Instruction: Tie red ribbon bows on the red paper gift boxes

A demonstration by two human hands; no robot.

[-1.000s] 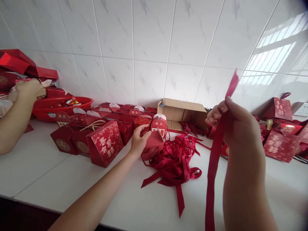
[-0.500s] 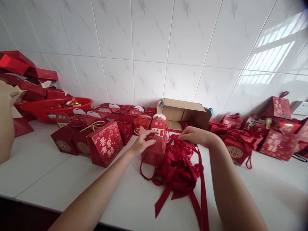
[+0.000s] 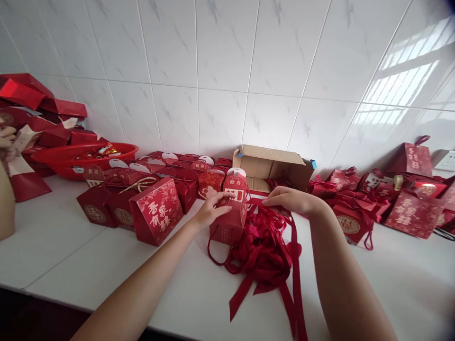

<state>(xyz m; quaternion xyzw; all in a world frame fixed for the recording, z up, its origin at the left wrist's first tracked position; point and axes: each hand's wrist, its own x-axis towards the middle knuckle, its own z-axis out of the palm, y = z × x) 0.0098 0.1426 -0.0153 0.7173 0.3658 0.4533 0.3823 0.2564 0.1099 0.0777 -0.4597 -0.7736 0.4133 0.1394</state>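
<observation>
A small red gift box (image 3: 229, 228) with gold-and-white lettering and a rope handle stands upright in front of me. Against its left side and upper part lies my left hand (image 3: 212, 210), thumb and index finger stretched out and apart. To the right of the box, my right hand (image 3: 289, 200) is pinched on a dark red ribbon (image 3: 299, 284), whose long end hangs down over the counter. Below that hand, a tangled heap of red ribbon (image 3: 265, 251) lies against the box. The fingertips of my right hand are partly hidden.
Rows of red gift boxes (image 3: 156, 210) stand on the left of the white counter (image 3: 71, 241), more boxes (image 3: 414, 213) on the right. An open cardboard box (image 3: 273, 158) lies by the tiled wall. A red basin (image 3: 60, 161) and another person's hand (image 3: 7, 142) are at far left.
Both my hands stay almost where they were, the right still pinching ribbon. At the far left, the other person's arm has shifted and a hand now shows beside a red box.
</observation>
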